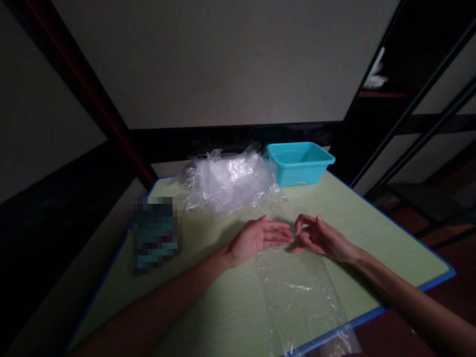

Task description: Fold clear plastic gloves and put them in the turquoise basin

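Clear, flat plastic bag (pixel 301 292) lies on the pale green, blue-edged table (pixel 223 317) in the head view. Its long axis runs from the hands toward the near edge, where its end overhangs. The left hand (pixel 256 238) lies spread, palm up, with its fingertips at the bag's far end, holding nothing. The right hand (pixel 322 238) is half curled there; whether thumb and forefinger pinch the film cannot be told. Behind sit a heap of crumpled clear plastic (pixel 230 181) and a turquoise plastic tub (pixel 299 161).
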`<state>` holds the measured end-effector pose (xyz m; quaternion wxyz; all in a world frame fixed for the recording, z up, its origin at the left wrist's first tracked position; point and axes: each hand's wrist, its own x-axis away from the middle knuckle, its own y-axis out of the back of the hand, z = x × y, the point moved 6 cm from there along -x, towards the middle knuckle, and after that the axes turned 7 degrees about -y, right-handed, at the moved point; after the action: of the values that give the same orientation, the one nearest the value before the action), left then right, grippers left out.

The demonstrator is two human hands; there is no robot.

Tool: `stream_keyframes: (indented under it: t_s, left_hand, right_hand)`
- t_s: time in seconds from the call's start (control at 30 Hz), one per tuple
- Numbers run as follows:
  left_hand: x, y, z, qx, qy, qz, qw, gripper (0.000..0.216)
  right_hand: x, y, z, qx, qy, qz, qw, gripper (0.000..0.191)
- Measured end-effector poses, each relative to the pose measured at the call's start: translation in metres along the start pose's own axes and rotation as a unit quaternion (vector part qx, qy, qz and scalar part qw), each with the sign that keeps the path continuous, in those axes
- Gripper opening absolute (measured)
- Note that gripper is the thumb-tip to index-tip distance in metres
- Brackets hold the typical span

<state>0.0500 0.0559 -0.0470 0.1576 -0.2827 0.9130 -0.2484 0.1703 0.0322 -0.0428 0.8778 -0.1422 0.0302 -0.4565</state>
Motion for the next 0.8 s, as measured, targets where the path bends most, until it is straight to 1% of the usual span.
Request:
stream_keyframes:
  t_s: [0.17, 0.3, 0.37, 0.43, 0.5, 0.6, 0.67, 0.7, 0.77, 0.8]
  left_hand:
    - [0.001, 0.003, 0.006, -0.027, 0.03, -0.001, 0.999, 0.055]
    - [0.0, 0.003, 0.007, -0.039, 0.034, 0.003, 0.999, 0.056]
    - [0.001, 0.001, 0.006, -0.047, 0.034, 0.009, 0.998, 0.055]
    - [0.001, 0.001, 0.003, -0.045, 0.02, 0.004, 0.999, 0.053]
    - [0.002, 0.002, -0.002, -0.032, -0.008, -0.014, 0.999, 0.051]
    - [0.002, 0.005, -0.01, -0.006, -0.036, -0.034, 0.999, 0.049]
    - [0.002, 0.005, -0.011, 0.002, -0.03, -0.026, 0.999, 0.05]
    - [0.002, 0.004, -0.01, 0.003, -0.023, -0.019, 1.0, 0.051]
    - [0.002, 0.004, -0.007, 0.001, -0.009, -0.005, 1.0, 0.054]
    - [0.001, 0.004, -0.005, 0.001, -0.002, -0.001, 1.0, 0.056]
  right_hand:
    - [-0.003, 0.005, -0.005, 0.035, 0.005, -0.014, 0.999, 0.047]
    - [-0.001, 0.005, -0.005, 0.074, 0.015, -0.035, 0.997, 0.046]
    - [0.0, 0.004, -0.004, 0.07, 0.015, -0.038, 0.997, 0.046]
    - [0.0, 0.004, -0.001, 0.044, 0.013, -0.041, 0.998, 0.047]
    - [0.0, 0.008, 0.005, 0.003, 0.019, -0.065, 0.998, 0.047]
    - [0.005, 0.02, 0.017, -0.03, 0.063, -0.137, 0.988, 0.044]
    - [0.014, 0.026, 0.025, 0.009, 0.107, -0.189, 0.976, 0.04]
    - [0.02, 0.027, 0.029, 0.054, 0.125, -0.213, 0.968, 0.037]
    - [0.034, 0.021, 0.035, 0.195, 0.141, -0.238, 0.941, 0.029]
    - [0.041, 0.014, 0.035, 0.287, 0.128, -0.226, 0.922, 0.026]
